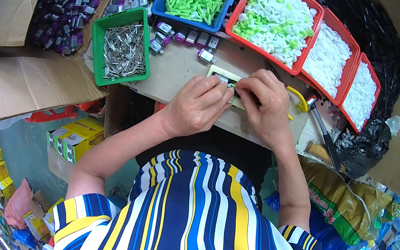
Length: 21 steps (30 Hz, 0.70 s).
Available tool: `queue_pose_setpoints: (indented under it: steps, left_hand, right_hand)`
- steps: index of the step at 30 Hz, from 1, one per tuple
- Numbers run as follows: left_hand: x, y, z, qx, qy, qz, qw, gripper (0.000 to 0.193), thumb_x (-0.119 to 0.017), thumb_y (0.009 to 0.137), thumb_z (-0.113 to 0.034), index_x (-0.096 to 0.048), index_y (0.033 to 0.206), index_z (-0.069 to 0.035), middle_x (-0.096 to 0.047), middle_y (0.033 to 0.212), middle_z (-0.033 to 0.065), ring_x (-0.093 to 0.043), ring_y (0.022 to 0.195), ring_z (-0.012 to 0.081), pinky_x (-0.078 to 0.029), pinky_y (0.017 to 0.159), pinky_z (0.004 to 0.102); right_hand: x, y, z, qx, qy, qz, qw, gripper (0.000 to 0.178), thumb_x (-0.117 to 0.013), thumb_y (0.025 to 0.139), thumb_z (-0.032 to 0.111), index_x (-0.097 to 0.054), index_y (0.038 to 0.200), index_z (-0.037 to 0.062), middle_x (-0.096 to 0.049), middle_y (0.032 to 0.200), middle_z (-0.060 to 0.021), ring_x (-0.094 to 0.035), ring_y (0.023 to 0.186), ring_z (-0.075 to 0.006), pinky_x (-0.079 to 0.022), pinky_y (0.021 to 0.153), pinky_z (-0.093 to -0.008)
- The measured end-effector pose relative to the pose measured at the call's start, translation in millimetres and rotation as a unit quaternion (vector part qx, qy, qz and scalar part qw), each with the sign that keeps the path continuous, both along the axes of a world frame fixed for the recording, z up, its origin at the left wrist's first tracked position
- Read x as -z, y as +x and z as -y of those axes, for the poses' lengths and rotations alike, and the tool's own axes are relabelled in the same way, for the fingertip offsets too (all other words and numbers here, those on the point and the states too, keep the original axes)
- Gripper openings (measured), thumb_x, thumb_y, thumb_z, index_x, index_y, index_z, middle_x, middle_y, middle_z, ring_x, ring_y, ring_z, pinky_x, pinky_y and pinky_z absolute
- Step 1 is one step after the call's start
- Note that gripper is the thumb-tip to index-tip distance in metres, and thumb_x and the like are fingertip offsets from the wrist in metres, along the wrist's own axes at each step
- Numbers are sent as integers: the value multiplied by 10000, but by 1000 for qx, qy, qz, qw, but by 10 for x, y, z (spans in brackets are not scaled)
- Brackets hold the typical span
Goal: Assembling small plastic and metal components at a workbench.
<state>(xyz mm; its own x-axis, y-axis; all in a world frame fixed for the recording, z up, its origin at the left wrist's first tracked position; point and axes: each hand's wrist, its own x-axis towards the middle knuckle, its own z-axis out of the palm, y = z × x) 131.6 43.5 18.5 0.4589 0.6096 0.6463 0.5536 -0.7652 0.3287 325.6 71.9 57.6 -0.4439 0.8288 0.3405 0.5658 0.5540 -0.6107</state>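
Note:
Both my hands meet over a cream block-like fixture (217,70) on the cardboard-coloured worktop (166,75). In the fixture's slot lies a small dark and pale part (224,79), mostly covered by my fingers. My left hand (199,105) has its fingers curled and pinched at the part's left side. From the right, my right hand (266,104) pinches thumb and forefinger close together at the part's other end. What either pinch holds is too small and hidden to name. Yellow-handled pliers (296,94) lie beside my right hand.
Several small metal motor-like pieces with purple ends (206,55) sit beyond the fixture. Around them stand a green bin (97,51) of metal pins, a blue bin (195,24) of green plastic pieces and red bins (299,67) of white and green caps. A black-handled tool (326,135) lies right.

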Motion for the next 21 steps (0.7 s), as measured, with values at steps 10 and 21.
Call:
queue_pose_setpoints:
  steps: [10,21]
  left_hand:
    - [-62,17,5,1,10,-34,999,369,-783,718,-71,-683,1054,46,-622,1032,118,-611,965,276,-509,758,381]
    - [-409,-363,-32,-97,-36,44,994,333,-760,772,-52,-703,1100,-49,-617,1052,116,-594,994,302,-497,869,406]
  right_hand:
    - [-246,64,16,66,-133,-74,986,119,-690,805,-59,-641,904,-17,-584,836,-53,-577,703,-118,-460,642,-263]
    - [-262,1120,-617,241,58,190,950,133,-659,890,38,-692,1000,-29,-665,905,-124,-659,800,-245,-515,755,-349]
